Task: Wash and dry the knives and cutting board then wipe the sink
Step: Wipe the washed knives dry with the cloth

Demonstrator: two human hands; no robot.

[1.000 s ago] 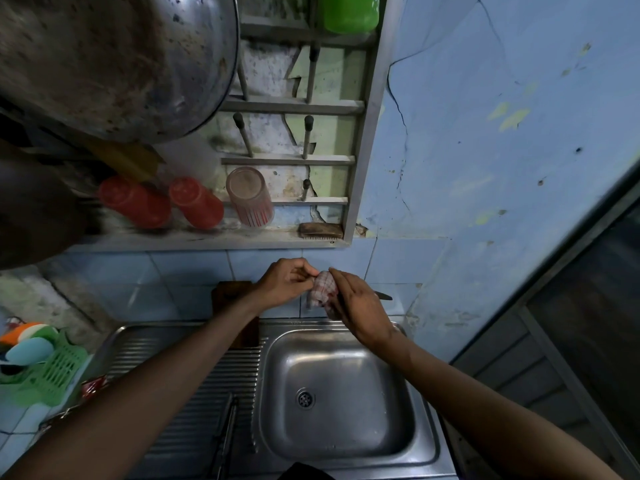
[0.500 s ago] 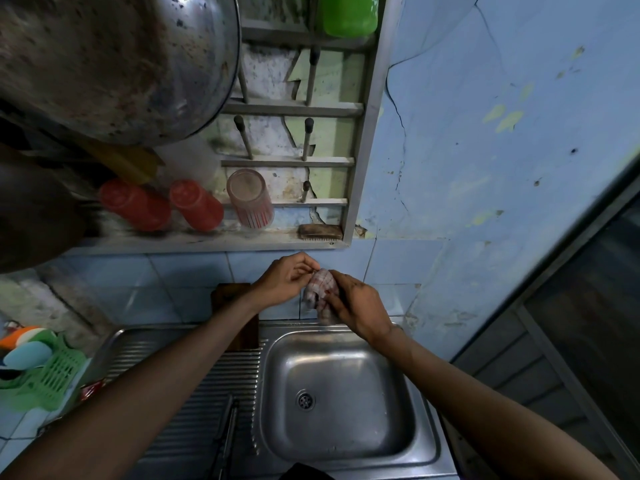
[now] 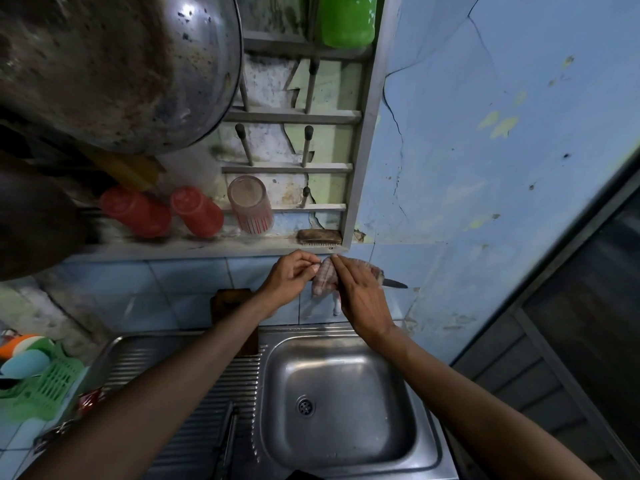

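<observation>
Above the back rim of the steel sink (image 3: 346, 344), both hands work a checkered cloth (image 3: 323, 280) folded round a knife. Only the knife's dark blade tip (image 3: 394, 283) shows, poking out to the right. My left hand (image 3: 291, 277) pinches the left end of the wrapped knife with curled fingers; the handle is hidden. My right hand (image 3: 360, 296) lies over the cloth and grips it round the blade. A brown cutting board (image 3: 228, 299) leans against the tiled wall behind my left forearm. A dark, long utensil (image 3: 227, 441) lies on the ribbed drainboard.
A wall rack holds two red cups (image 3: 194, 211), a clear cup (image 3: 251, 206), a brush (image 3: 318, 237) and a green container (image 3: 346, 19). A big steel pan (image 3: 114, 64) hangs top left. A green basket (image 3: 45, 386) stands left of the sink. The basin drain (image 3: 305, 406) is uncovered.
Both hands have risen slightly toward the rack shelf. The blade tip was covered half a second ago and now sticks out to the right of the cloth.
</observation>
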